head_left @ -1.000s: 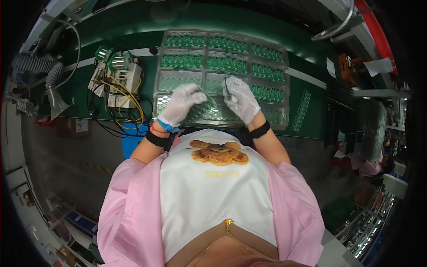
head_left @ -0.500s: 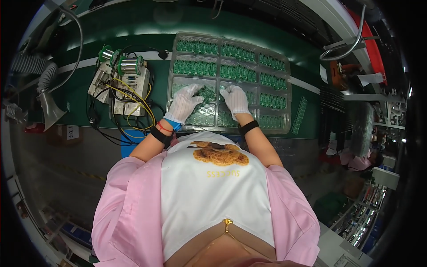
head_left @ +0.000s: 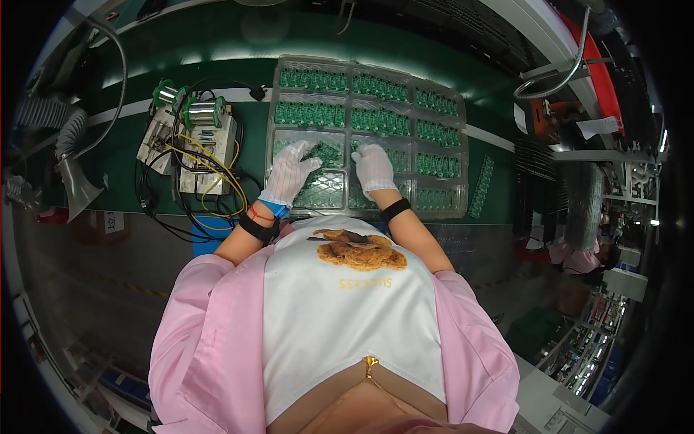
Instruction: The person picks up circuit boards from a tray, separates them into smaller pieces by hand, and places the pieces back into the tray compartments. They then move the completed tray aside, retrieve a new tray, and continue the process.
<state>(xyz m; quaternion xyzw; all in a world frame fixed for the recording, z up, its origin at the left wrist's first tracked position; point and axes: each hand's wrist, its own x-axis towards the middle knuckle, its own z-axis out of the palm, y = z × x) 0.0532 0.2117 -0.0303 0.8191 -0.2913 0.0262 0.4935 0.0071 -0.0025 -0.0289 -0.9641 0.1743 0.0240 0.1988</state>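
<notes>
Both gloved hands reach into tray [head_left: 289, 76]: left hand [head_left: 290, 171] open, fingers spread over boards [head_left: 327, 152]; right hand [head_left: 374, 166] flat, palm down.

White gloves cover the left hand [head_left: 289, 173] and right hand [head_left: 374, 168]; green circuit boards [head_left: 309, 114] fill a clear plastic tray [head_left: 463, 155]; green bench mat [head_left: 217, 50]; pink jacket sleeve [head_left: 195, 340]; black wristband [head_left: 395, 210].

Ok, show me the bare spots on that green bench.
Free: the green bench strip behind the clear compartmented tray, and the stretch between the grey fume hose and the wired test fixture. Crowded: around both white-gloved hands, left hand and right hand.
</notes>
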